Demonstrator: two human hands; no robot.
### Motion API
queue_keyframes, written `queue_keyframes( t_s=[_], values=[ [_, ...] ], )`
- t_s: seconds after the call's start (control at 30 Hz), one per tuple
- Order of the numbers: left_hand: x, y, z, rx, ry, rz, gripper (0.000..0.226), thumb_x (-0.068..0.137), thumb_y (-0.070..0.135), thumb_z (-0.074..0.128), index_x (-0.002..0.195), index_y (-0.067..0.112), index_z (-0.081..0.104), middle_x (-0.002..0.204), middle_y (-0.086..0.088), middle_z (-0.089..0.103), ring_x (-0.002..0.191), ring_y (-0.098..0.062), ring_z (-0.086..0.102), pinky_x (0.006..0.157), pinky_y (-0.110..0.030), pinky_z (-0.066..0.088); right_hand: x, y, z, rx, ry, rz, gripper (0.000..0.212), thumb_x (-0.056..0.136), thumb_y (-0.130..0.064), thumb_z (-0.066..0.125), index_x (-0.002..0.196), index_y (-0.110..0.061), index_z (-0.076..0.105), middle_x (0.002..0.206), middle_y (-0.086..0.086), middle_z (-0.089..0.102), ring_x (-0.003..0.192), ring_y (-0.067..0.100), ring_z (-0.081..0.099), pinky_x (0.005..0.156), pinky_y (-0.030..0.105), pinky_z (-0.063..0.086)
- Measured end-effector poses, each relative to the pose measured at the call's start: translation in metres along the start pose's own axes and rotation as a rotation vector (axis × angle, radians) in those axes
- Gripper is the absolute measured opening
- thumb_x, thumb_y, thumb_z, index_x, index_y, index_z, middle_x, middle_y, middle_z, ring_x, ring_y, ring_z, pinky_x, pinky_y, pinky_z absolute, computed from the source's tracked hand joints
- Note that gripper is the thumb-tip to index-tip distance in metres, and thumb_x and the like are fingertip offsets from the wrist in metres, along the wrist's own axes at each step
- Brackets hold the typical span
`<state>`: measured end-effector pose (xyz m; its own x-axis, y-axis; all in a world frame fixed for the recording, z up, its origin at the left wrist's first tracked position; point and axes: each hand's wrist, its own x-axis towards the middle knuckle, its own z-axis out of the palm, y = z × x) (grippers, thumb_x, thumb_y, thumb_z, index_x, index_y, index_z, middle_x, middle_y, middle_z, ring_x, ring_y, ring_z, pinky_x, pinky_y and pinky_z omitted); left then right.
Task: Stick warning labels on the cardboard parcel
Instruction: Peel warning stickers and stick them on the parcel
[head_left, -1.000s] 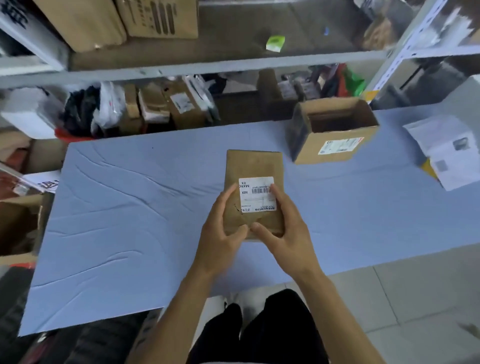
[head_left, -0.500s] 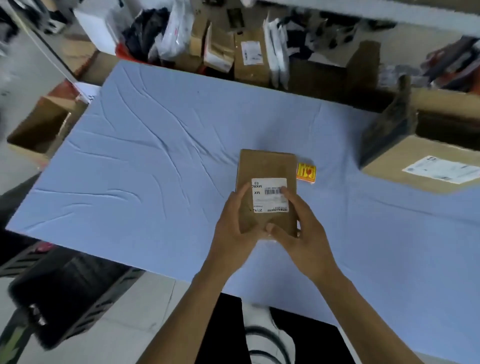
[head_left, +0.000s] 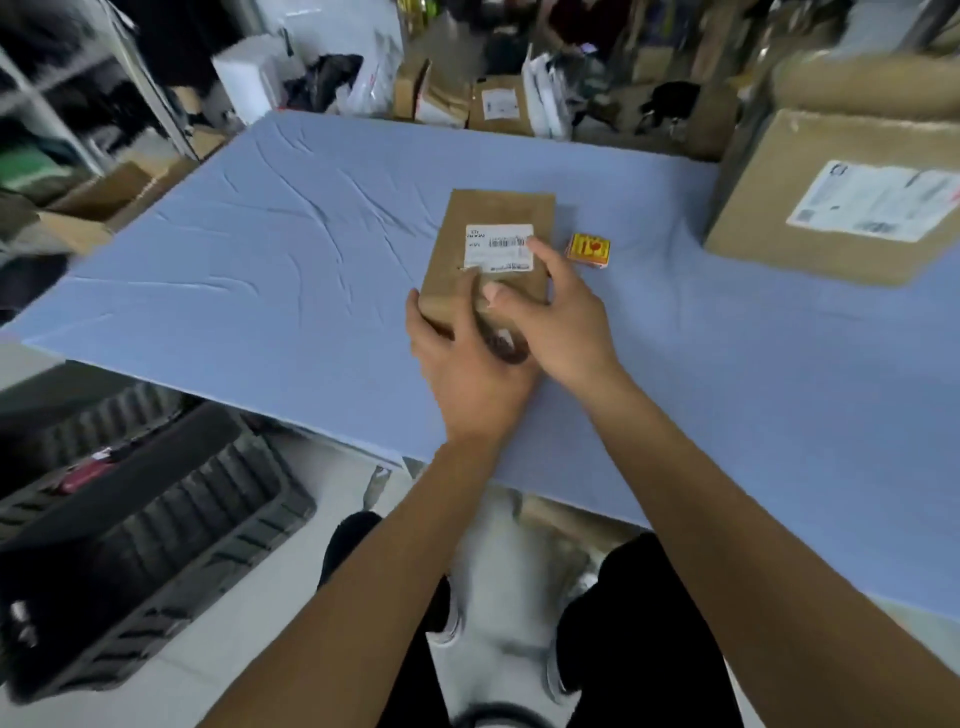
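A flat brown cardboard parcel (head_left: 493, 208) lies on the blue table (head_left: 260, 249), with a white shipping label (head_left: 498, 248) on its top face. My left hand (head_left: 462, 364) grips the parcel's near left corner, thumb along the left edge. My right hand (head_left: 558, 317) lies over the near right part, fingers spread. Its thumb presses the top face and its index fingertip touches the shipping label. A small stack of yellow and red warning labels (head_left: 588, 250) sits on the table just right of the parcel, apart from both hands.
A large cardboard box (head_left: 831, 208) with a white label stands at the table's right. Boxes and bags (head_left: 467, 98) crowd the far edge. A black plastic crate (head_left: 130, 545) is on the floor at the left, below the table's near edge.
The view swung left and down, and the warning label stack came into sight. My left hand slid to the parcel's near left corner, and my right hand spread over its top.
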<state>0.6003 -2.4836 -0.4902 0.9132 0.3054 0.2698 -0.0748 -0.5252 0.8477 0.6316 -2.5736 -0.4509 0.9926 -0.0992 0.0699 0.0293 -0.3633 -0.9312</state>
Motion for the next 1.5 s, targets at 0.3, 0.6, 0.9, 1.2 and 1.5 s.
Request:
queue_keyframes(
  t_s=[0.3,0.6,0.9,1.2,1.5],
  values=[
    [0.066,-0.042,-0.038,-0.131,-0.29,0.134,0.088,0.057,0.019,0.083,0.134,0.039,0.044,0.145,-0.006,0.032,0.126,0.018,0.035,0.105,-0.007,0.037,0.036,0.029,-0.031,-0.233,-0.054,-0.221,0.054,0.085,-0.038,0.069,0.136,-0.038,0.051,0.156,0.005,0.018,0.14,0.004,0.024,0.116,0.023,0.025],
    [0.15,-0.062,-0.067,-0.5,-0.644,-0.079,0.085,0.062,-0.013,0.065,0.131,0.034,0.048,0.136,0.007,0.05,0.123,-0.012,0.051,0.098,-0.024,0.051,0.083,0.042,-0.005,-0.29,-0.123,-0.263,0.067,0.081,-0.034,0.074,0.14,-0.043,0.042,0.134,-0.004,0.042,0.116,0.008,0.051,0.099,0.017,0.041],
    [0.135,-0.044,-0.062,-0.426,-0.282,-0.167,0.086,0.075,-0.025,0.039,0.145,0.024,0.044,0.134,-0.007,0.057,0.11,-0.022,0.055,0.079,-0.027,0.056,0.07,0.034,-0.009,-0.402,-0.086,-0.293,0.079,0.084,-0.016,0.072,0.15,-0.031,0.031,0.134,0.009,0.048,0.112,0.018,0.054,0.098,0.023,0.039],
    [0.039,-0.024,-0.049,0.125,-0.187,-0.058,0.016,0.09,0.01,0.053,0.1,0.006,0.063,0.091,-0.014,0.07,0.087,-0.033,0.062,0.073,-0.031,0.045,0.038,0.044,-0.064,-0.6,-0.13,-0.218,0.068,0.087,-0.008,0.06,0.15,-0.017,0.035,0.144,0.014,0.045,0.093,0.03,0.066,0.098,0.042,0.048],
    [0.057,0.039,0.07,0.128,-0.506,0.195,0.03,0.088,0.012,0.053,0.116,0.009,0.063,0.11,-0.018,0.07,0.104,-0.038,0.064,0.092,-0.038,0.05,0.049,0.068,-0.09,-0.576,0.074,-0.019,0.037,0.09,-0.013,0.057,0.125,-0.008,0.061,0.125,0.015,0.065,0.115,0.031,0.061,0.097,0.031,0.043]
  ],
)
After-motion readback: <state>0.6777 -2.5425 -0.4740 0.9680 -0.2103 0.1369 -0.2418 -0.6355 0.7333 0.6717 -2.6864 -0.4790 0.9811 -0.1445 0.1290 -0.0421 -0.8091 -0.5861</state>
